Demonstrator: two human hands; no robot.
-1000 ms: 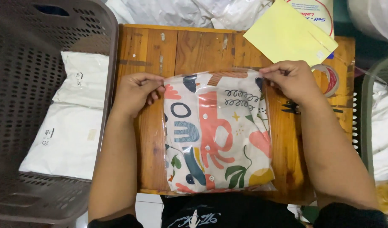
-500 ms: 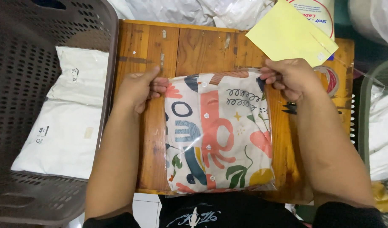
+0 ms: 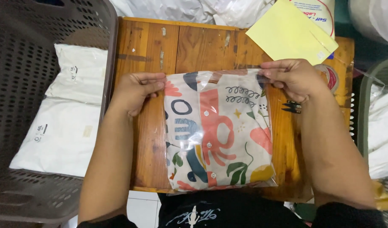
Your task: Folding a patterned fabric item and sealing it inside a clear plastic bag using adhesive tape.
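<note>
Wooden table (image 3: pixel 194 42): orange-brown planks, worn varnish, pale scuffs and tape remnants on top; sits at centre of view.

Plastic basket (image 3: pixel 25 46): dark grey-brown, perforated walls, touching the table's left edge; holds two flat white parcels (image 3: pixel 67 122).

Second basket (image 3: pixel 365 105): grey-green rim, at the table's right edge, partly out of frame; white wrapped goods inside.

Yellow sheet (image 3: pixel 287 33): lies at the table's far right corner, over a round white item.

White plastic bags (image 3: pixel 194 8): heaped beyond the far edge.

Floor (image 3: pixel 139 209): white tiles, visible below the near edge.

Light: even, soft.
</note>
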